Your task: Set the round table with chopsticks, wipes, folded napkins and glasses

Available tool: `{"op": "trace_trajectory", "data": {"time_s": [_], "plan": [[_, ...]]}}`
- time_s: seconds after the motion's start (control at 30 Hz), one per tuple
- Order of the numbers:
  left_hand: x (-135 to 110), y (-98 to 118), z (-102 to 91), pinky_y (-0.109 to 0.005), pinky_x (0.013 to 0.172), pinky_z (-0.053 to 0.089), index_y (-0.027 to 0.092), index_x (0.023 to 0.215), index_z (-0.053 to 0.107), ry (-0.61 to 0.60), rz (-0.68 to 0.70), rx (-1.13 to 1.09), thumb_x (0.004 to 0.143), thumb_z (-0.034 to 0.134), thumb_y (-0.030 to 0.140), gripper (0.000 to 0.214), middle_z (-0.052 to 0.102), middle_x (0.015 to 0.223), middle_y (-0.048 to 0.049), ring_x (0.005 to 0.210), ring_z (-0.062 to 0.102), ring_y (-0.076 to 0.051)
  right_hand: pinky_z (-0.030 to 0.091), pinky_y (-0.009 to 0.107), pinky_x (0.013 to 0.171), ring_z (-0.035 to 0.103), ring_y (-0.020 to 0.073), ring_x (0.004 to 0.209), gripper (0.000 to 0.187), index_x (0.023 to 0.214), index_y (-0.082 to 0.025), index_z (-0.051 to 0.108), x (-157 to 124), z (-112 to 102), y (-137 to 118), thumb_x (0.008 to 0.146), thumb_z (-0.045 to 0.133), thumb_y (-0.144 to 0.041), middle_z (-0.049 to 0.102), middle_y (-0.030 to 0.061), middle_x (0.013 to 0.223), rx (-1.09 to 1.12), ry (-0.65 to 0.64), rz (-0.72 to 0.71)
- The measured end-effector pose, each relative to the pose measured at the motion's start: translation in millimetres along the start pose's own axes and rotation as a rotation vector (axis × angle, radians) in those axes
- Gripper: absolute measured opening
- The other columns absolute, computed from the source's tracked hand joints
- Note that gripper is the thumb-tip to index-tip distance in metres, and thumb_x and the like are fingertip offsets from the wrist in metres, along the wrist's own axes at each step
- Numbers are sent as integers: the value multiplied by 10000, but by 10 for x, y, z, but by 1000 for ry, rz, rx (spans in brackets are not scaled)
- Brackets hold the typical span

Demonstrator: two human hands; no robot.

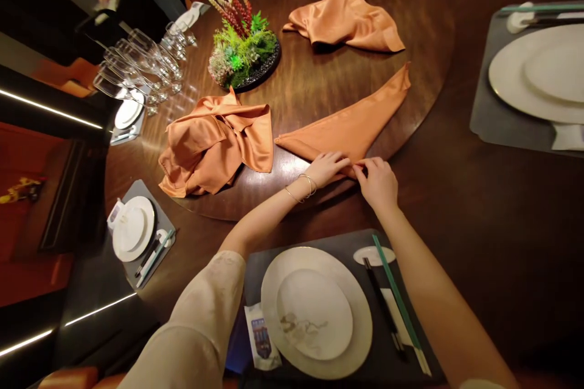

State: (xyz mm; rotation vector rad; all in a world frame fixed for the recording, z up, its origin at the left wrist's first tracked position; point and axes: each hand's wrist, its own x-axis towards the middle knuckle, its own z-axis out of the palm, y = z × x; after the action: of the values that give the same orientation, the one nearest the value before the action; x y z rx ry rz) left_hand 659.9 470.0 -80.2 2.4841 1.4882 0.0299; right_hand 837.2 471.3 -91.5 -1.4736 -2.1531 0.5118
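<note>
An orange cloth napkin (351, 121), folded into a long triangle, lies near the front edge of the round turntable (292, 82). My left hand (326, 169), with thin bracelets at the wrist, has its fingers closed on the napkin's near edge. Right beside it, my right hand (378, 182) pinches the same edge, the two hands' fingertips almost meeting. Part of the gripped edge is hidden under the fingers. To the left lies a crumpled orange napkin (214, 146), and another loose napkin (344, 18) rests farther back.
A planted centrepiece (244, 42) and several stemmed glasses (141, 61) stand on the turntable. Close to me are stacked plates (314, 316), green-and-black chopsticks (396, 304) and a small packet (262, 337) on a grey placemat. More place settings (538, 73) surround the table.
</note>
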Motion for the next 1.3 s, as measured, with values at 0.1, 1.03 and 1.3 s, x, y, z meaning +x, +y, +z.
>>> {"op": "trace_trajectory", "data": {"time_s": [0.1,1.03,1.3], "plan": [[63,-28,-44,-408,1001,361,201,1278,557,40,-18,14,944,503,391,388,494,1362,-150,1234,475,-253,430,414,808,543,302,985,273,1091,-179,614,16,-60,-3,908,468,-320,627,157,1083,-60,-36,-134],[-4,124,2,-372,990,341,167,1226,552,41,-34,50,981,432,308,308,608,1239,-110,1123,559,-222,456,438,834,563,315,1027,332,1063,-180,642,108,-8,93,963,376,-351,625,153,1112,-65,-196,-4],[10,116,-24,-383,951,370,145,1293,507,81,-198,46,952,486,394,423,584,1217,-152,1145,539,-269,440,417,913,530,286,1116,324,1222,-185,543,111,-18,97,947,427,-311,588,138,1204,44,-165,-187]]}}
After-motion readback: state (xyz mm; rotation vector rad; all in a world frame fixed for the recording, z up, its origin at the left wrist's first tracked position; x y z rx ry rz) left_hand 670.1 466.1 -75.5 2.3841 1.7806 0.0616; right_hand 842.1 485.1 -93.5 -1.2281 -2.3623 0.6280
